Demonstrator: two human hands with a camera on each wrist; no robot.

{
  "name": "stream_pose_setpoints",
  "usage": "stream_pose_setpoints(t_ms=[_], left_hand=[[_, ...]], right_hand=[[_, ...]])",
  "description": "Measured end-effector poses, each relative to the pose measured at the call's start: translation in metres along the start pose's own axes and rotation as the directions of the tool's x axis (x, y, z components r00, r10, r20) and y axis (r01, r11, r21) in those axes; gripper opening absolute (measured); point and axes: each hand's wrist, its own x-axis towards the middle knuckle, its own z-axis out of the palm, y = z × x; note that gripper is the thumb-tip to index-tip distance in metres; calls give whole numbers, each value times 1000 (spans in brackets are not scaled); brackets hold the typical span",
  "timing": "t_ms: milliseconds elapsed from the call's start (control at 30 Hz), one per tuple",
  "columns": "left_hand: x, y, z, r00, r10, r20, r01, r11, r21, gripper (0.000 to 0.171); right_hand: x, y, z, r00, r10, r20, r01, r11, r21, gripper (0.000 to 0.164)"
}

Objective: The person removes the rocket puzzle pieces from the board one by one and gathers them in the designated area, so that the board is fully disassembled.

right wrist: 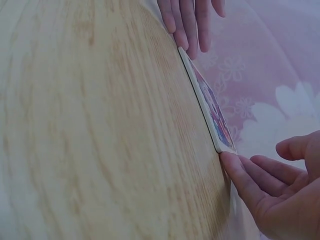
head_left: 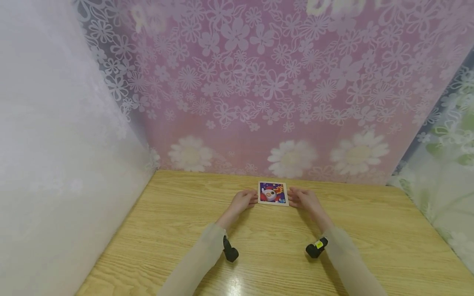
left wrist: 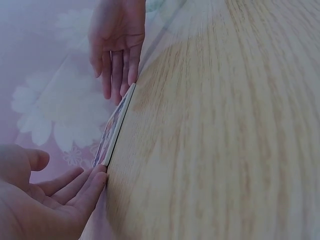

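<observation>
A square cartoon picture board (head_left: 273,193), bordered in cream, lies on the wood-grain table (head_left: 272,242) near its far edge, between the two hands. The left hand (head_left: 245,200) and right hand (head_left: 303,198) meet opposite sides of it with extended fingertips; neither curls round it, so it is touched rather than gripped.

Only the head view shows the printed face in full: a white, round-headed figure with red about it on a dark purple ground with yellow stars. The wrist views reduce that print to a sliver but reveal the board's thin, pale edge (left wrist: 121,123), and each shows its own hand's thumb raised clear of the board.

The head view alone takes in the pale sleeves (head_left: 200,257) and the black wrist cameras (head_left: 230,251), the right one carrying a yellow label (head_left: 319,244).

Light glares off the tabletop toward the person. Behind hangs a pink floral curtain (head_left: 237,82) with large white daisies (head_left: 359,154); a whitish curtain (head_left: 55,144) flanks the left, a leaf-patterned one (head_left: 448,152) the right.
</observation>
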Motion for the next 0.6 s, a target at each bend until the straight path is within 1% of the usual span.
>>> stream_pose_setpoints(t_ms=[300,500,600], left_hand=[[-3,-2,-4,1000,8,4,-8,1000,-26,44],[-7,-4,-7,1000,9,5,-9,1000,-22,45],[-8,-5,-7,1000,10,1,-10,1000,-24,44]], right_hand=[[-4,0,4,1000,-24,16,24,1000,4,51],[-7,1,7,1000,-10,-1,10,1000,2,51],[-8,1,8,1000,-6,6,6,1000,-8,51]])
